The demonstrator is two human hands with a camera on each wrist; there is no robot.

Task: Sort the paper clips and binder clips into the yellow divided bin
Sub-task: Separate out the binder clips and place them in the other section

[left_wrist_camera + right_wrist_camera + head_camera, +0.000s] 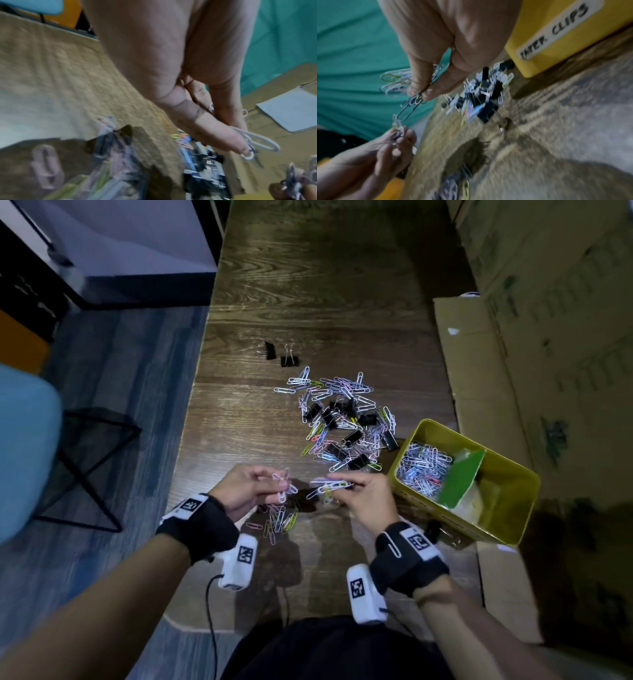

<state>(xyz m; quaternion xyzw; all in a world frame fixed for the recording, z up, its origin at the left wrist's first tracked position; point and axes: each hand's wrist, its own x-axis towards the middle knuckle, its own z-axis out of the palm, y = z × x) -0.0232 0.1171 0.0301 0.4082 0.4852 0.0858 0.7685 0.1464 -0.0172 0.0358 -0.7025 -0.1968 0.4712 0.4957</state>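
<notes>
- Dark wood-grain table (318,302); flattened brown cardboard sheets (479,378) along its right edge, a black wire-frame stool (92,460) on the floor to the left.
- Mixed heap of coloured wire paper clips and black binder clips (346,426) at mid-table, just left of the bin.
- Two separate black binder clips (281,356) lie apart from the heap, on its far side.
- Small loose cluster of pastel paper clips (279,522) on the table under the hands.
- Yellow rectangular divided bin (513,474) at the right table edge, turned at an angle; green card divider (459,481) stands inside. Far-left compartment holds a pile of sorted paper clips (423,467). Its outer label reads "…CLIPS" in the right wrist view (559,29).
- One more black binder clip (432,530) lies against the bin's near wall.
- Left hand (245,491): fingertips curled together, pinching a few white and pink paper clips (282,484) above the table.
- Right hand (364,501): thumb and fingers closed on a bunch of white, blue and yellow paper clips (330,486).
- The right wrist view shows one clip bridging the two bunches; whether they are linked is blurred.
</notes>
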